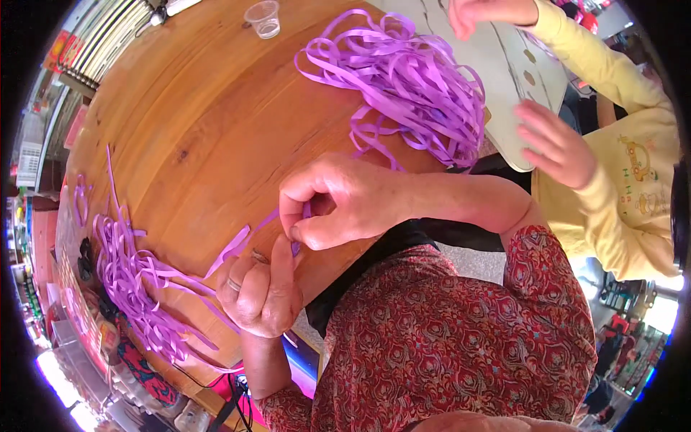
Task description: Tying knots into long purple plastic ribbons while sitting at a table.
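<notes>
Head view: I am pinching a thin purple plastic ribbon strip point(237, 248) between both hands, left hand point(260, 291) and right hand point(338, 201) closed on it, over the round wooden surface point(194, 122).

A person wears a dark red garment printed all over with small paisley-like motifs flecked with blue and tan; its short sleeve point(547, 266) ends above the elbow. Beside that sleeve, toward the chest, a black layer shows beneath the patterned fabric. Both forearms are bare. The left hand point(260, 291), below and left of the sleeve, carries a plain ring point(234, 285) on one finger.
</notes>
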A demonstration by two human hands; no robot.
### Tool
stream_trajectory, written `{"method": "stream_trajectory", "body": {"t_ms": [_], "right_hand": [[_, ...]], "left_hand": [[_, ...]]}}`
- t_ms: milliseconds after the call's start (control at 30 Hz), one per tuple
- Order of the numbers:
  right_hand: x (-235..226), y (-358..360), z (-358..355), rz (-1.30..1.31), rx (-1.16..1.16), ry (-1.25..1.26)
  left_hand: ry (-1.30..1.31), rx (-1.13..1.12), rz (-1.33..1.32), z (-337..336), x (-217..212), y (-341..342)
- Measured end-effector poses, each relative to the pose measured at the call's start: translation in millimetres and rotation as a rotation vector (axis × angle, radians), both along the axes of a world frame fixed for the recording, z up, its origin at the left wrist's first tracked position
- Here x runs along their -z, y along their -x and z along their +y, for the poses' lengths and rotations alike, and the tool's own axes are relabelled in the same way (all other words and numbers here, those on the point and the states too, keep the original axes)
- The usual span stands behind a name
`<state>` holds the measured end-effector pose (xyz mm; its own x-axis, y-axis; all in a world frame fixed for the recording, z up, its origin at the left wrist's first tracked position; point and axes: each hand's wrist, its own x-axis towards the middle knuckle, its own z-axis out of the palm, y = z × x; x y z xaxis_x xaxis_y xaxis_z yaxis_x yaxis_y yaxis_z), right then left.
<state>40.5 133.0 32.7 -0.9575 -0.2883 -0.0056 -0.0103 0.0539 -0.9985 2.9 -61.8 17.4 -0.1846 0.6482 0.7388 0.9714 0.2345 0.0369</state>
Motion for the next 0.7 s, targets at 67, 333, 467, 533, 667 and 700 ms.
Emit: {"method": "stream_trajectory", "body": {"t_ms": [67,333,467,533,667,700], "right_hand": [[0.5,-3.2,-2.0,-0.117,-0.013,0.060],[20.4,-22.2,-27.5,0.377,0.171,0.012],[25.5,-22.5,-31.6,0.817,0.406,-0.192],[28.4,-20.5,-37.5,0.888,0.497,-0.170],[23.7,-10.6,-32.4,1.105,0.561,-0.443],[23.5,-8.9,-32.9,1.106,0.564,-0.447]], "left_hand": [[-0.006,-0.026,0.044,-0.6,2.0,-1.9],[-0.173,-0.137,-0.136,-3.1,3.2,-7.1],[-0.644,-0.200,-0.910,2.0,11.4,-6.9],[-0.887,0.089,-1.407,9.2,0.5,-9.5],[-0.896,0.059,-1.709,20.1,3.6,-17.5],[-0.802,0.459,-1.795,12.2,14.7,-11.8]]}}
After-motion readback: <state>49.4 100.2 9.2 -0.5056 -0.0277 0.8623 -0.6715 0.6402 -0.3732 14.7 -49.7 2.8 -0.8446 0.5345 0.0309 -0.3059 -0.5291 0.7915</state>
